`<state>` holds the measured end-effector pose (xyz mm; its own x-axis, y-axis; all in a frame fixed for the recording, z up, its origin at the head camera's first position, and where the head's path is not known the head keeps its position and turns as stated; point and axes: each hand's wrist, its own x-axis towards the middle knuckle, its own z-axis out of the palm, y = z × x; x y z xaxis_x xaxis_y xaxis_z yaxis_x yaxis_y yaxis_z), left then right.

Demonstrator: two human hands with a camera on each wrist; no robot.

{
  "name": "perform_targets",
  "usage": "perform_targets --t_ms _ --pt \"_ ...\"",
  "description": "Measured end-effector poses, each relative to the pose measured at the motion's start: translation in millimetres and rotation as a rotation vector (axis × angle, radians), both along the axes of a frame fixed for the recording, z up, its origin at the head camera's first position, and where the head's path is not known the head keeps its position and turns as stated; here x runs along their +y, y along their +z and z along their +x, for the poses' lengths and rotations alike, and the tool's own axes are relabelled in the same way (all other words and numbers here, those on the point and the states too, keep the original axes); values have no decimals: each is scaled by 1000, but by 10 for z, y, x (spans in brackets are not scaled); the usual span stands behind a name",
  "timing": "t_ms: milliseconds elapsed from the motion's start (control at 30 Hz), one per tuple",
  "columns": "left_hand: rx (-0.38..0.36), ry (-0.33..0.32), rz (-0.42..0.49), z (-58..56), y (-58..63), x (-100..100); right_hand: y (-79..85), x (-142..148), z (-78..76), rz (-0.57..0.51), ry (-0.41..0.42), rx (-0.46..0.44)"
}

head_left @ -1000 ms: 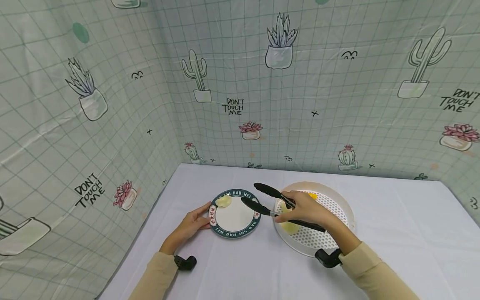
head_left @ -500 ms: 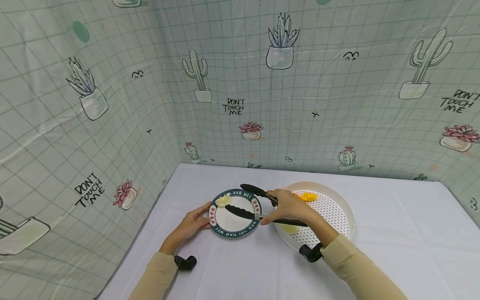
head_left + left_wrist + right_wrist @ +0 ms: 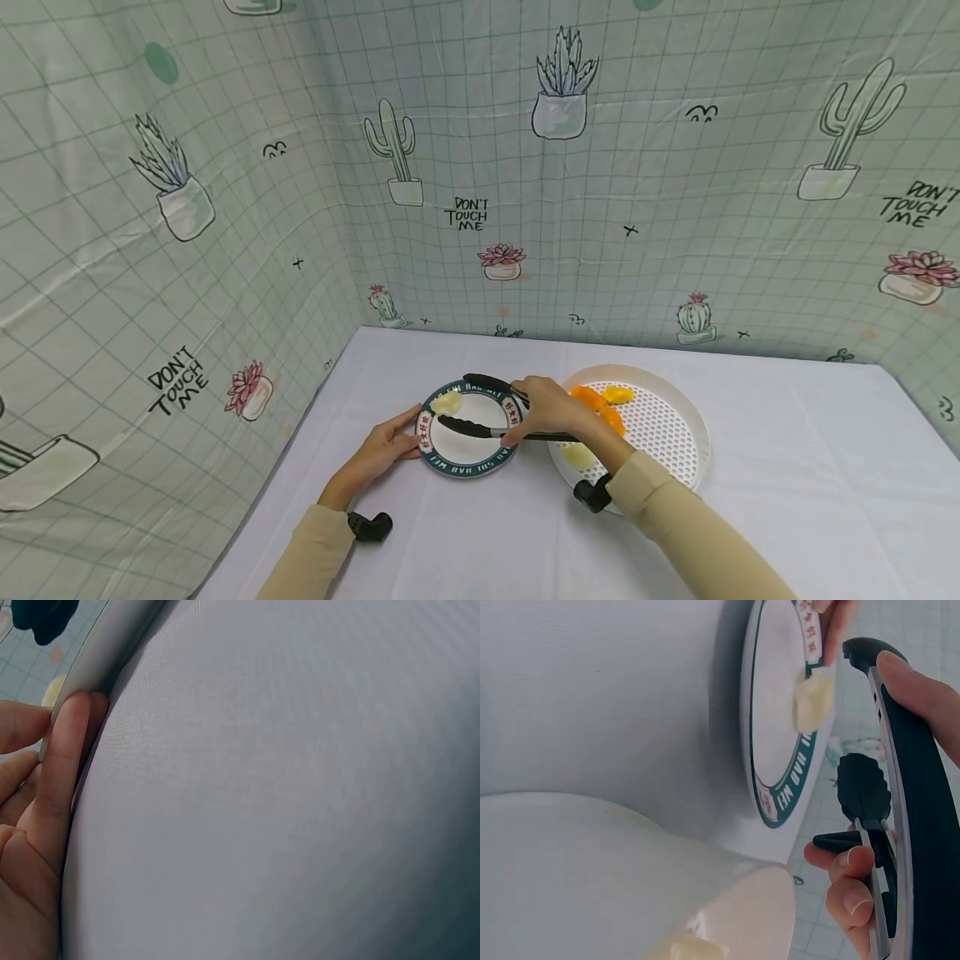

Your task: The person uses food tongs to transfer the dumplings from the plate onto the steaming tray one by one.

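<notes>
A round plate with a dark green lettered rim lies on the left of the table. My left hand pinches its left edge; the left wrist view shows the fingers under the rim. A pale yellow slice-like piece sits on the plate's upper left. My right hand grips black-tipped tongs above the plate. Their jaws are spread apart with nothing between them, as the right wrist view also shows, near the pale piece.
Right of the plate stands a round white tray with a perforated bottom. Orange pieces, a yellow piece and a pale yellow piece lie in it. A patterned cloth hangs behind the white table.
My right hand has moved left with the tongs, from over the tray to over the plate. More of the orange pieces now shows. The left hand and plate stay put.
</notes>
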<state>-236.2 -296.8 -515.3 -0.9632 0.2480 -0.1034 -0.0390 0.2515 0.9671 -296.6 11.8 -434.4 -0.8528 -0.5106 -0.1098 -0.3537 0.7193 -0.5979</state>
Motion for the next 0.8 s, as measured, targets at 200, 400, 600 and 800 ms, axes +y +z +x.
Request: perform_targets --t_ms 200,400,600,800 --pt "6 -9 -1 -7 -11 -3 -86 -80 -49 12 17 16" --pt "4 -11 -8 -7 -17 -13 -144 -139 -72 21 21 10" --pt "7 -10 -1 -4 -14 -9 -192 -203 -91 28 15 -6" --pt "0 -16 27 -8 -9 -10 -214 -235 -84 22 37 -4"
